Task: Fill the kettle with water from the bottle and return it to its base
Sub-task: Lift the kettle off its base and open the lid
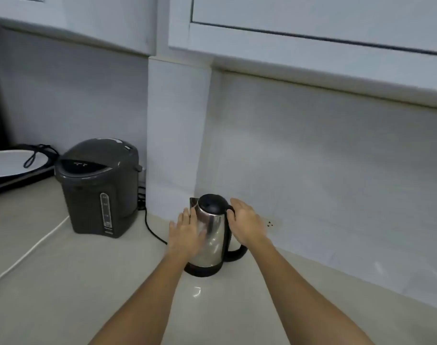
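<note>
A stainless steel kettle (213, 235) with a black lid (212, 202) stands upright on its black base (202, 271), on the countertop near the wall. My left hand (185, 232) lies flat against the kettle's left side, fingers stretched out. My right hand (247, 220) is at the top of the black handle (237, 252), fingers extended and not curled around it. No water bottle is in view.
A dark grey hot-water dispenser (100, 188) stands to the left of the kettle. A black cord (150, 227) and a white cord (30, 250) run across the beige countertop (88, 295). A white plate (8, 163) sits far left. Cabinets hang overhead.
</note>
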### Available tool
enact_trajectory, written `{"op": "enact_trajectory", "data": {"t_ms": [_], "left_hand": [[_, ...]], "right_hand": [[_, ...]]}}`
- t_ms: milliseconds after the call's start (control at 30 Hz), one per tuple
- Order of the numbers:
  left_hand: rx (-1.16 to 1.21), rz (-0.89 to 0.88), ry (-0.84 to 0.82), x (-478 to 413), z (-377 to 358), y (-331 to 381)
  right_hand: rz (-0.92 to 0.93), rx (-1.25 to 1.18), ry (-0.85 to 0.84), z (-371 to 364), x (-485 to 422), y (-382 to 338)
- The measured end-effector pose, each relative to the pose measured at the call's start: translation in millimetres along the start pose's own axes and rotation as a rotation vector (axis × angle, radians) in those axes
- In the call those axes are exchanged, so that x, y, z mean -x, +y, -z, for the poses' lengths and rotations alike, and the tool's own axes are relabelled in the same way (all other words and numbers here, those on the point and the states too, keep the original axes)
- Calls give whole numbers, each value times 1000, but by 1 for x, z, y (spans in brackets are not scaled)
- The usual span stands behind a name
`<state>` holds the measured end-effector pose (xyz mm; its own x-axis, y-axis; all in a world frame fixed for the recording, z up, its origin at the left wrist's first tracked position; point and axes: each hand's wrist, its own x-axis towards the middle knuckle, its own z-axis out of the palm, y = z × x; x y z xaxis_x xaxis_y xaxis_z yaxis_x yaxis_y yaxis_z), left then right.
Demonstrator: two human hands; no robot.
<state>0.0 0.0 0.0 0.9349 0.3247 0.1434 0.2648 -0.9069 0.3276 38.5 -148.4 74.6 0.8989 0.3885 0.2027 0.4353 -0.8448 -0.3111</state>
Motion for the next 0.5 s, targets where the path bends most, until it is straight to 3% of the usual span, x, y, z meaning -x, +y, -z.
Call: {"op": "enact_trajectory", "data": {"t_ms": [167, 500], "left_hand": [[128, 49, -65, -6, -21, -3], [337, 61, 48, -5, -44, -3]], "right_hand": [[-9, 73, -10, -19, -27, -15], [-146, 169, -64, -44, -64, -31]]}}
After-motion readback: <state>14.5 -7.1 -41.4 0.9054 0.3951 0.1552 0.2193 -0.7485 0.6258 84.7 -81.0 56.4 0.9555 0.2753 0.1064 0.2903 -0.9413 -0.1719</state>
